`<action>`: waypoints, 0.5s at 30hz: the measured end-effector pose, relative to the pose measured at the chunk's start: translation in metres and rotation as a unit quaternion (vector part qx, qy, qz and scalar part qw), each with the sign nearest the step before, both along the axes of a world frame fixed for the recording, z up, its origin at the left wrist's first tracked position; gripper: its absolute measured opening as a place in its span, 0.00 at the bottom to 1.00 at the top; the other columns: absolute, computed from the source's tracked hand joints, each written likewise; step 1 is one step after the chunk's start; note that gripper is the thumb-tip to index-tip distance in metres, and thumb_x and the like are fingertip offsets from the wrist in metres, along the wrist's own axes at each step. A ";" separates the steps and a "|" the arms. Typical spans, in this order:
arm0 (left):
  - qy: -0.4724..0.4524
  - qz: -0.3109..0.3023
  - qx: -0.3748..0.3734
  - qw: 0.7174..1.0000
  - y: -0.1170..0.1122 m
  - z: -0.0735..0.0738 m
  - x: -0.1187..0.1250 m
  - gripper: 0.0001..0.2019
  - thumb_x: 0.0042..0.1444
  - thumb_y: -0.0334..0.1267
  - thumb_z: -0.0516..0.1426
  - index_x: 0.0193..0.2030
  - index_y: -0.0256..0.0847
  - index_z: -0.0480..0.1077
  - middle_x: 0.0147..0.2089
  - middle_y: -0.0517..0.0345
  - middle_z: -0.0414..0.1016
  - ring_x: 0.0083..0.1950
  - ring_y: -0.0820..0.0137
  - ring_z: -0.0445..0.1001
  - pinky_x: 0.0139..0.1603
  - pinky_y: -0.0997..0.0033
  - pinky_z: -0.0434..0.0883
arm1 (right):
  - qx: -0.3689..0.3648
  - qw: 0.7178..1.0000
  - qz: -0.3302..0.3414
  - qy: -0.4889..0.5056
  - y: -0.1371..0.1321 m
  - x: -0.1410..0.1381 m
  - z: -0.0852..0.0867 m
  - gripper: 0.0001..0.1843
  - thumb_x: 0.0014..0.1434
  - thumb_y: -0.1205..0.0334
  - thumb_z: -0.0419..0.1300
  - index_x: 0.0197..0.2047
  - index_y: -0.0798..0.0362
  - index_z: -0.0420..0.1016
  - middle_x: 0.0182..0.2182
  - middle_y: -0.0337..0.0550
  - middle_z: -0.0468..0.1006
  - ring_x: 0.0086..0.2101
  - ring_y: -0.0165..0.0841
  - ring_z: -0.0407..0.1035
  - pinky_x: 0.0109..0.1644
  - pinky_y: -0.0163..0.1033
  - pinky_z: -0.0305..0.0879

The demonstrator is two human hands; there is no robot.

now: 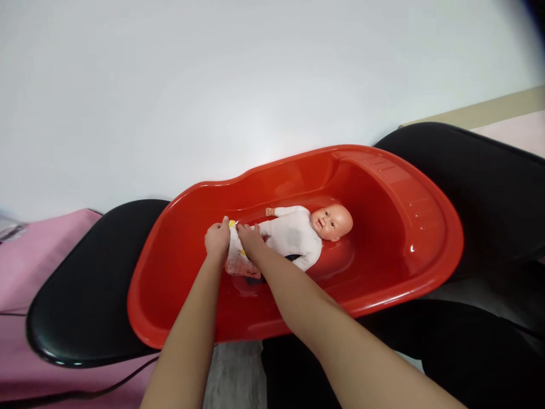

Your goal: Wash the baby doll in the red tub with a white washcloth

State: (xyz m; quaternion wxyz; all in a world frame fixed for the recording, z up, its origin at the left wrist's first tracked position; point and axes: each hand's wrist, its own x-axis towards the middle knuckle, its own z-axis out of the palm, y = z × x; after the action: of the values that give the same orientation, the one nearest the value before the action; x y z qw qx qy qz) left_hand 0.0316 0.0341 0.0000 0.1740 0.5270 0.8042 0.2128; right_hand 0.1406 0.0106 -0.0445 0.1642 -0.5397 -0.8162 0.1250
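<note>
A baby doll with a white cloth body lies on its back in a red baby bathtub, its bald head toward the right end. My left hand is closed on the left edge of a white cloth with yellow and pinkish patches. On the cloth's upper right side my right hand pinches it, close to the doll's lower body. The cloth hangs between both hands over the doll's leg end, and the doll's legs are mostly hidden. A grey patch shows on the doll's belly.
The tub rests across two black seats, one on the left and one on the right. Behind it rises a white wall. Pink material with a dark cable lies at the left. Grey floor shows below.
</note>
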 end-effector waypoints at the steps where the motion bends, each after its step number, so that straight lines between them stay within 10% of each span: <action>1: 0.005 0.003 0.006 1.000 0.001 0.000 -0.001 0.24 0.71 0.55 0.48 0.30 0.42 0.71 0.39 0.42 0.81 0.43 0.55 0.79 0.46 0.60 0.71 | -0.002 1.000 0.001 -0.003 0.000 0.000 0.001 0.22 0.74 0.71 0.46 0.64 0.52 0.72 0.63 0.56 0.74 0.60 0.45 0.70 0.67 0.66 0.65; 15: -0.202 0.118 0.175 0.956 0.019 -0.030 -0.028 0.22 0.72 0.42 0.49 0.24 0.42 0.65 0.26 0.55 0.70 0.28 0.67 0.70 0.34 0.67 0.65 | -0.016 1.000 -0.001 0.012 0.005 -0.004 0.001 0.24 0.78 0.60 0.42 0.71 0.47 0.65 0.63 0.58 0.73 0.62 0.51 0.68 0.64 0.74 0.61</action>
State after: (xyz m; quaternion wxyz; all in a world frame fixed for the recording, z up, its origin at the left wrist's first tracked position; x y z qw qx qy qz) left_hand 0.0032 0.0533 -0.0302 0.2112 0.3963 0.7592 0.4712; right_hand 0.1366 0.0154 -0.0435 0.1658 -0.5416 -0.8114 0.1441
